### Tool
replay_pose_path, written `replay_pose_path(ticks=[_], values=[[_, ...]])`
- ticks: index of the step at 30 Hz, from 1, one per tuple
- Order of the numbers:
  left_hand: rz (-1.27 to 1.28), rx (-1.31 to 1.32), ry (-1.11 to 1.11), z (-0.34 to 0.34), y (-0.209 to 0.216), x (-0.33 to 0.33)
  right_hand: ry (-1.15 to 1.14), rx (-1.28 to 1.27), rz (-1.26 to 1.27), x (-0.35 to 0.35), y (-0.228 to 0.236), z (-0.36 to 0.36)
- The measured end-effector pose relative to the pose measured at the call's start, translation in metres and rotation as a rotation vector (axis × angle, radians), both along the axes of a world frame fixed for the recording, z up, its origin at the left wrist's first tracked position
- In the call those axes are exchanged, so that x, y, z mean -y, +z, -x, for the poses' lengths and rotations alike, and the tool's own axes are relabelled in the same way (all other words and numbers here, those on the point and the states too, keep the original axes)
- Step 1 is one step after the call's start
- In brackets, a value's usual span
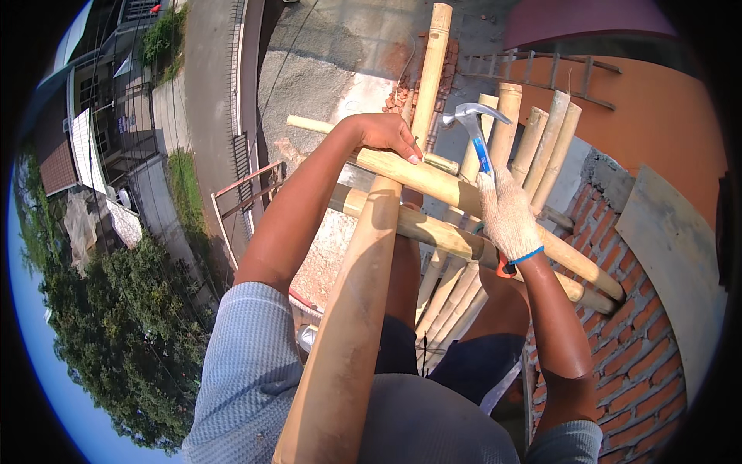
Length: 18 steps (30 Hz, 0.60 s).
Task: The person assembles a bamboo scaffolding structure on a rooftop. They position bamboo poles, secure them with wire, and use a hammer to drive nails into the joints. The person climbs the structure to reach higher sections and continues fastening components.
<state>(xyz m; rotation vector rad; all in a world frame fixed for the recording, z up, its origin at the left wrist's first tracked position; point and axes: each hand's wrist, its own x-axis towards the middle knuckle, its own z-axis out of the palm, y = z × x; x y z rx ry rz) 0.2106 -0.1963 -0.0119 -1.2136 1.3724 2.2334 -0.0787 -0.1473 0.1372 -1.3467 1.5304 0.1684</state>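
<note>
My right hand, in a pale knitted glove with a blue cuff edge, is closed round the handle of a claw hammer. The steel head points up and away, above the bamboo. My bare left hand lies over a crosswise bamboo pole, thumb on top; its other fingers are partly hidden. Below runs a second crosswise bamboo pole. A thick bamboo pole rises close in front of my body and meets the crosswise ones. Under my right wrist shows an orange piece whose kind I cannot make out.
A tall bamboo pole stands beyond my left hand; several bamboo ends rise beyond my right. A brick wall is at right. Far below lie a gravel heap, loose bricks and a ladder. Wires cross at left.
</note>
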Motion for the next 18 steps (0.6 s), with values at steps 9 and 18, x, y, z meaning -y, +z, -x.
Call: replay_pose_path(ticks=[9, 18], values=[[0.01, 0.007, -0.006, 0.002, 0.003, 0.003, 0.099, 0.136, 0.056, 0.034, -0.03, -0.001], [-0.076, 0.012, 0.002, 0.004, -0.004, 0.0, 0.015, 0.069, 0.059, 0.034, -0.017, -0.004]])
